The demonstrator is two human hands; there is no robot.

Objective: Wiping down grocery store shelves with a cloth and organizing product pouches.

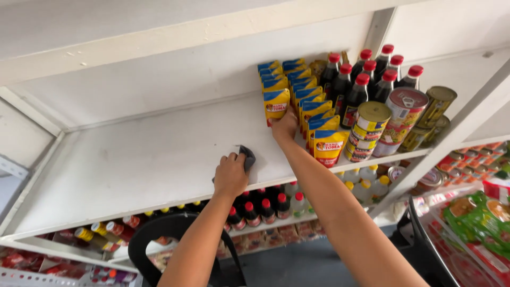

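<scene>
Yellow pouches [277, 106] against right hand [285, 127]

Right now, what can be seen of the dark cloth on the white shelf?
The dark cloth is a small grey-black rag, soft and bunched, pressed flat onto the white shelf near its front edge. The left hand covers most of it, so only one crumpled corner shows past the fingers. It lies apart from the yellow-and-blue pouches.

On the shelf [133, 159], pouches [303, 101] stand at two o'clock from my cloth [247, 158], bottles [366, 74] and cans [393, 119] beyond them at three.
</scene>
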